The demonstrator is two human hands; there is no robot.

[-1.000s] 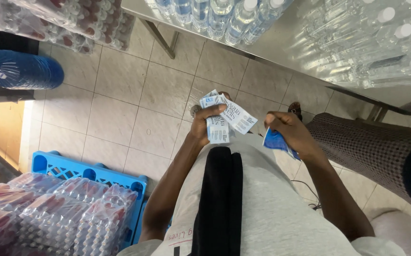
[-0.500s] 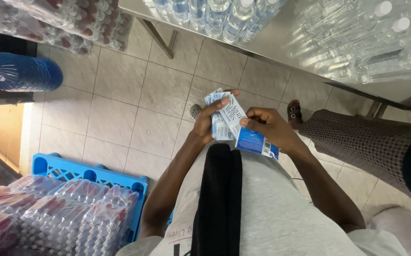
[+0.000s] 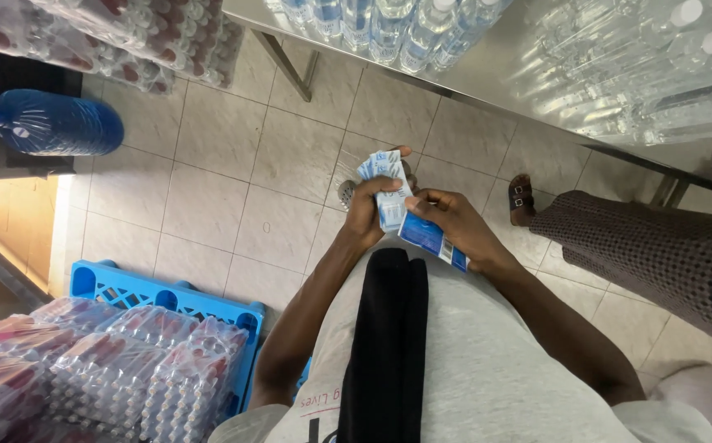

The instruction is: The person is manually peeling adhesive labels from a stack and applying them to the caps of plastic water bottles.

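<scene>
1. Standing left of the grip: a blue crate (image 3: 167, 299) of wrapped bottles; open tiled floor (image 3: 208, 205) lies between.
2. Left hand (image 3: 366, 217) clamps a label stack (image 3: 387, 193).
3. Right hand (image 3: 454, 226) pinches one blue label (image 3: 431, 240), touching the stack.
4. Steel table (image 3: 495, 82) edge runs beyond; another person's leg (image 3: 643, 246) stands right.

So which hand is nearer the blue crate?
Left. The left hand, gripping a stack of labels, is on the blue crate's side; the right hand, pinching one label, sits farther away.
</scene>
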